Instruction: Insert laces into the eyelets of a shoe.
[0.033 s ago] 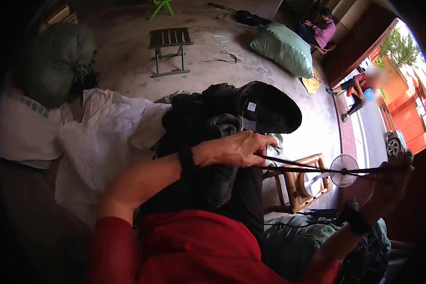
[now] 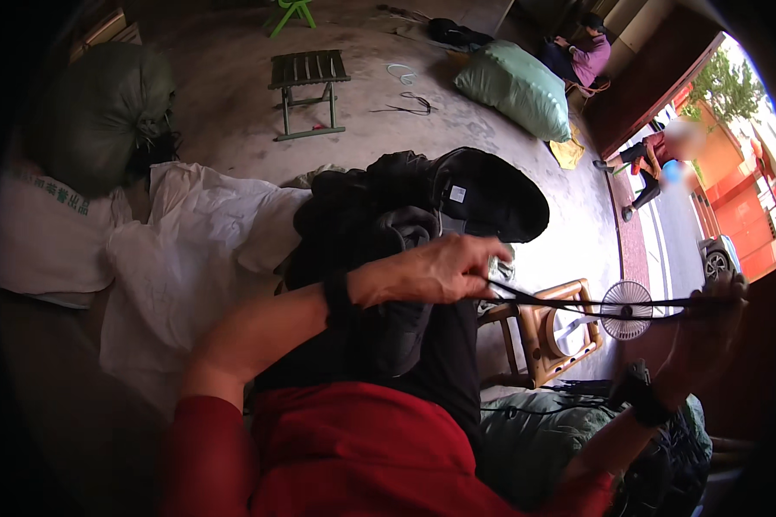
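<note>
Black cords (image 2: 578,303) stretch between my two hands, to the right of my lap. My left hand (image 2: 440,271) pinches one end of them, its fingers closed and a little blurred. At the far right, my right hand (image 2: 711,332) is raised in shadow, the cords passing round its fingers. Beside my left hand, a pile of black caps (image 2: 353,202) lies over my knees. One black cap (image 2: 500,198) is turned up so that its dark inside and a small white label show.
A small white fan (image 2: 627,310) stands on a wooden stool (image 2: 569,353) behind the cords. Green sacks (image 2: 535,439) lie below it. White sacks (image 2: 190,250) are at my left. Beyond are a folding stool (image 2: 309,69), a pale green sack (image 2: 517,90) and two seated people.
My left hand has shifted slightly to the right, and its fingers have moved. The cords between my hands hang a little lower and closer together near my right hand.
</note>
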{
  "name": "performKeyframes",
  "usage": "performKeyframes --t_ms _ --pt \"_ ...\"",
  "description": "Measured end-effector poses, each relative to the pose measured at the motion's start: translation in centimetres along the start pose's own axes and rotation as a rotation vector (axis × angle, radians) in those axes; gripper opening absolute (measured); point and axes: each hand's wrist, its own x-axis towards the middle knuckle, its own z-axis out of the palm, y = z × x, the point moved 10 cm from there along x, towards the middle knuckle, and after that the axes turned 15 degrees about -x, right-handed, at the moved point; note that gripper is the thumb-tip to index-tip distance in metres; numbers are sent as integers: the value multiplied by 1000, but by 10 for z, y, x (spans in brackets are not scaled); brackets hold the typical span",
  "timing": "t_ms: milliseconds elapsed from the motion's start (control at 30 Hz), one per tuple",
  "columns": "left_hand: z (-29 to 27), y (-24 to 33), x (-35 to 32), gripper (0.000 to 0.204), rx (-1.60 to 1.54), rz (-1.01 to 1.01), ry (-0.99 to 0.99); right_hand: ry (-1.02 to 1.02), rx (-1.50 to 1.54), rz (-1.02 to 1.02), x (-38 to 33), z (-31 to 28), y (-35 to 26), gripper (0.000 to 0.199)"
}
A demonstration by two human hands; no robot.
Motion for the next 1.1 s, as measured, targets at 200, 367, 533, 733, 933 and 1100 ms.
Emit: performKeyframes --t_ms 200,367,533,733,933,1100 --pt "-171 11 -106 33 -843 316 654 121 682 408 -75 -76 172 44" --pt "-270 -88 -238 21 -1059 268 992 460 522 599 -168 -110 312 16" --pt "-261 -110 -260 22 -1066 252 1095 372 -334 782 -137 32 328 36" --pt "-286 -89 -254 22 -1124 407 1037 -14 -387 674 -113 144 309 23" --pt "-252 -59 -252 29 -541 168 1169 -254 -695 644 -117 175 290 16" --pt "-152 -84 -170 19 -279 -140 850 -300 -792 598 -112 182 287 16"
